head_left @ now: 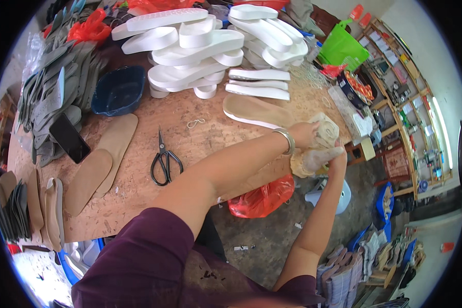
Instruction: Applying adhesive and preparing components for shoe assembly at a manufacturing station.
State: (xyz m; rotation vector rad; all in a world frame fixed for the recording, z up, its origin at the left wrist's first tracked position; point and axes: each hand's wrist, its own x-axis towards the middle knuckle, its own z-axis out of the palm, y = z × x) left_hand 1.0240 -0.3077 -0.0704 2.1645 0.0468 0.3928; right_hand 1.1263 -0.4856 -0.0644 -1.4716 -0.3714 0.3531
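At the table's right edge, my left hand (307,134) is closed on a cloudy, cream-coloured plastic piece (326,132) with a squarish outline. My right hand (337,160) grips a second pale, translucent piece (315,158) just below it, which has a yellowish, crusted end. Whether the two pieces are one container I cannot tell. A tan-topped shoe sole (256,110) with a white edge lies beside my left hand. Black-handled scissors (164,161) rest left of my left forearm. Two tan insoles (90,179) overlap farther left.
White soles (195,66) are piled at the back of the wooden table (200,138). Grey insoles (51,97), a dark blue basin (119,91) and a phone (69,138) occupy the left. A red plastic bag (264,197) hangs by the front edge; a blue stool (339,195) stands below.
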